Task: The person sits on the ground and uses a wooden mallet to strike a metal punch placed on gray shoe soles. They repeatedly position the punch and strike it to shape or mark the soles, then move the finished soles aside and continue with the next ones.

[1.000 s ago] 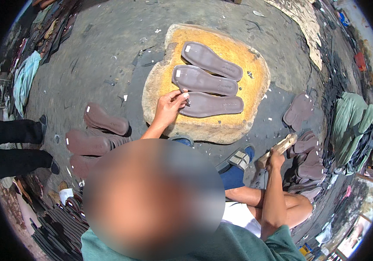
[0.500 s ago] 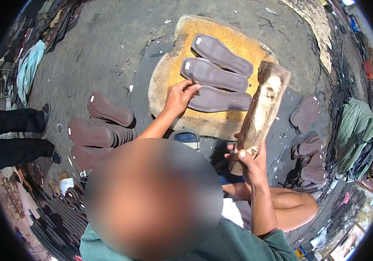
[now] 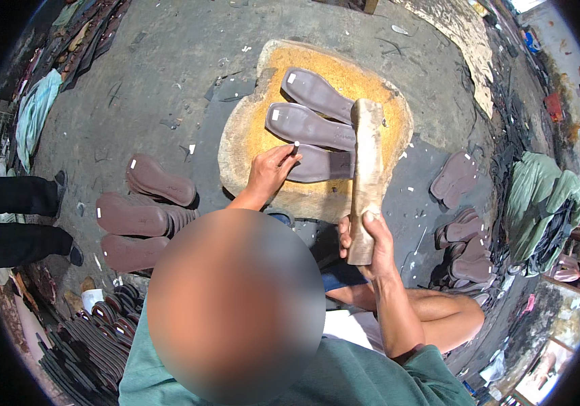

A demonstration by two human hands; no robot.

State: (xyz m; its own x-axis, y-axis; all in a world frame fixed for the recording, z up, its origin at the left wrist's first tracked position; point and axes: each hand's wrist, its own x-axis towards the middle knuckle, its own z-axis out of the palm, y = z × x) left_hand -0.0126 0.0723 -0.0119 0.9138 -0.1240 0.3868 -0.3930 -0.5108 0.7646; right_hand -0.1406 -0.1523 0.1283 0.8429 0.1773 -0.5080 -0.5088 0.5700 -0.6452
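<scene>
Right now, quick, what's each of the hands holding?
Left hand: closed, pinching a small tool.
Right hand: closed around a wooden club.

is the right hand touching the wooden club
Touching: the head view shows the right hand gripping the near end of the wooden club, thumb resting on it.

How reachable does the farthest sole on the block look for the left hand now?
Probably yes: mainly the flat middle sole lies between the left hand and the farthest sole. In view, the wooden club in the right hand overlaps just that sole's right end, leaving its left end free.
</scene>
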